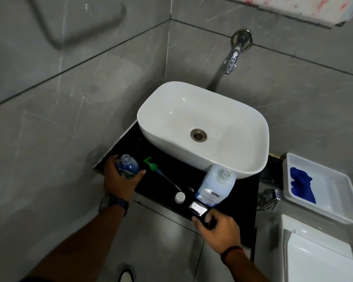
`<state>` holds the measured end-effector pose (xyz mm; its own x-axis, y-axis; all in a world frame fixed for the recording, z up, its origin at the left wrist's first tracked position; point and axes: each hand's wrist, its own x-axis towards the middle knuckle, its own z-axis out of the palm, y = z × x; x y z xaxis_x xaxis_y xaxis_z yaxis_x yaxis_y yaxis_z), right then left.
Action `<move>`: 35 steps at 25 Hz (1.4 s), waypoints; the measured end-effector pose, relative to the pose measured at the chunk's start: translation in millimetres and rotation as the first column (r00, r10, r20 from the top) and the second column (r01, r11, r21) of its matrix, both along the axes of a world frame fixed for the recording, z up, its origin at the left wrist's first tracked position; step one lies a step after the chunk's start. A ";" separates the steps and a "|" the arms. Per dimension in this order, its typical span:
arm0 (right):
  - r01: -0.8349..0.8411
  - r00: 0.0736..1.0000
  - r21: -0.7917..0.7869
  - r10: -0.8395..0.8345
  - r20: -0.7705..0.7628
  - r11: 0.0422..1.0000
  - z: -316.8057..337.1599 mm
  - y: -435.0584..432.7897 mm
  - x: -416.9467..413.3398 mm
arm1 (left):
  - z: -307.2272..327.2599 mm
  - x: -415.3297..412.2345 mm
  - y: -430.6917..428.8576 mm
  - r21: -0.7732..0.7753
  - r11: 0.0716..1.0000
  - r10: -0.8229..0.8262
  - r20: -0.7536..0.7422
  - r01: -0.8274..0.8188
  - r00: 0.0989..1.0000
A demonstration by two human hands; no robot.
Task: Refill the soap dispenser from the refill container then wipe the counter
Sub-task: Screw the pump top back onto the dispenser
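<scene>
Our right hand (218, 225) hovers at the counter's (240, 192) front edge, fingers loosely curled over a small dark object we cannot identify, just below a shiny metal piece (198, 208). Our left hand (120, 180) grips the open soap dispenser (127, 166) at the counter's left corner. Its green pump (158, 173) lies flat beside it, near a white cap (179, 197). Uncapped, the refill container (215, 187) stands against the sink (202, 127). Off the right edge, a white tray (334, 192) holds a blue cloth (302, 185).
</scene>
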<state>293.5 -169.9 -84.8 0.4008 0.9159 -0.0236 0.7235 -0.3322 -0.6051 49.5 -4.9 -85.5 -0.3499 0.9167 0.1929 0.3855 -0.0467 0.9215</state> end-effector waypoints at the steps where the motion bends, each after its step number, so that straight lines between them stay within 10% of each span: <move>1: -0.066 0.998 0.001 0.066 -0.005 0.998 1.1 8.6 -10.8 | 0.1 -0.7 0.9 -0.006 1.000 -0.008 0.015 0.008 1.000; 16: -0.400 0.871 -0.162 0.430 0.238 0.902 -4.6 204.3 -103.3 | -22.0 -4.1 6.4 -0.034 0.999 -0.019 0.015 0.020 1.000; 22: -0.326 0.945 0.254 0.323 0.053 0.911 38.8 212.4 -124.5 | -19.5 -5.9 10.5 -0.073 0.997 -0.024 0.023 0.026 0.999; 28: -0.074 0.896 0.719 0.363 -0.257 0.691 138.5 203.8 -139.7 | 9.8 -1.9 12.2 -0.140 0.990 0.019 0.066 -0.010 0.998; 35: 0.100 0.738 0.751 0.457 -0.496 0.653 218.5 182.1 -127.0 | 75.1 19.2 11.7 0.022 0.998 -0.065 -0.004 0.065 0.998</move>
<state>166.5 12.2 133.7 0.3721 0.7955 0.4783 0.0973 0.4791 -0.8724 68.7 6.8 -10.4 -0.2892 0.9329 0.2145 0.3838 -0.0923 0.9188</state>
